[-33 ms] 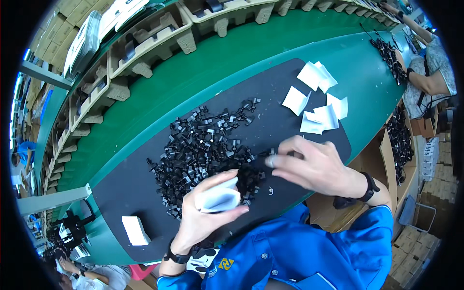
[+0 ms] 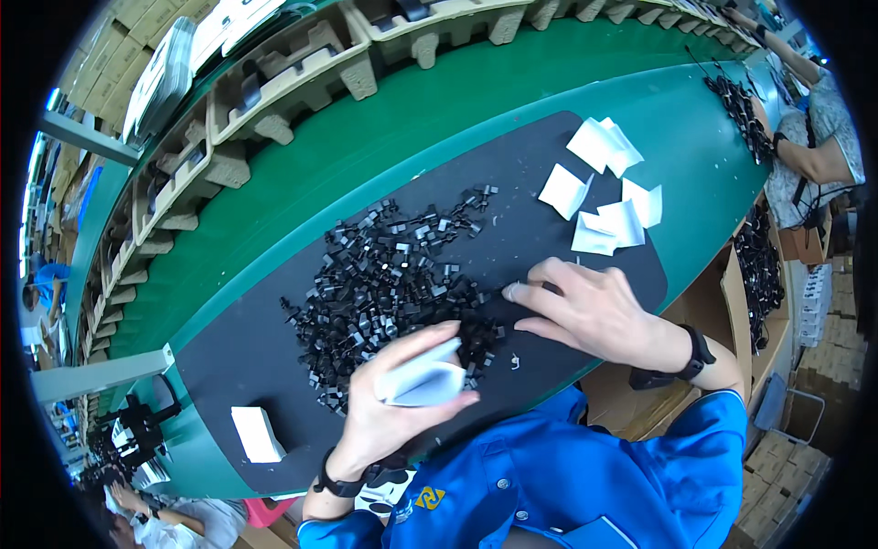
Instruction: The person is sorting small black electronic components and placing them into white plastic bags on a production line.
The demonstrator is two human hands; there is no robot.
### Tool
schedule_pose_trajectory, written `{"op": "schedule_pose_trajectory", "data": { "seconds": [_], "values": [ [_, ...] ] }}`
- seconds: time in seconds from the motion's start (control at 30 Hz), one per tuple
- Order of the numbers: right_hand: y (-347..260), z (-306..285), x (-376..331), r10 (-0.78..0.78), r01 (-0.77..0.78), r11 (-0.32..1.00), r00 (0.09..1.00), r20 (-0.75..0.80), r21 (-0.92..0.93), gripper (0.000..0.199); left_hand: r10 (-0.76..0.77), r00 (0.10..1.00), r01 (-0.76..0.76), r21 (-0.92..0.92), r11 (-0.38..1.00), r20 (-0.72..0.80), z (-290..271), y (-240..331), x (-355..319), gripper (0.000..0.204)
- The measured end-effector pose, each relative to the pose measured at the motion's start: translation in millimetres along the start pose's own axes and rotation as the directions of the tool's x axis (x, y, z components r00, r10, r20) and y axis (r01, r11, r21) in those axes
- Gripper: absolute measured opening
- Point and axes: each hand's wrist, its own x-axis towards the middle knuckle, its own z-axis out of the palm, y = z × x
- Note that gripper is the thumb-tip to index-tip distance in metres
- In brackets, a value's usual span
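In my left hand is a small white paper pouch, its mouth spread between thumb and fingers. That hand is closed around it, at the near edge of a large heap of small black plastic parts. My right hand hovers low over the dark mat, just right of the heap. Its fingers are bent, with thumb and index finger apart; the index fingertip is beside a small black part at the heap's edge. No part shows between those fingers.
Several white pouches lie at the mat's far right, and a white stack at its left. Beyond runs a green conveyor bordered by pulp trays. An open carton stands right. Co-workers sit at both ends.
My right fingers, blurred before, now show sharply with the index fingertip lower on the mat. The pouch in my left hand has tilted a little and shifted slightly right.
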Motion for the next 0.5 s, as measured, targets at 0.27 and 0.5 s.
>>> {"op": "schedule_pose_trajectory", "data": {
  "seconds": [0.27, 0.5],
  "values": [
    [18.2, 29.5, 4.8, -0.066, 0.067, 0.997, 0.997, -0.044, 0.027, 0.025, 0.461, 0.886, -0.459, 0.242, 0.855, 0.053, -5.9, -3.2, 3.9, 0.057],
    [-53.4, -39.0, 15.9, -0.287, 0.386, 0.879, 0.897, -0.338, 0.279, 0.015, 0.425, 0.891, -0.455, 0.296, 0.84, 0.162, 5.0, 18.8, 2.7, 0.062]
  ]
}}
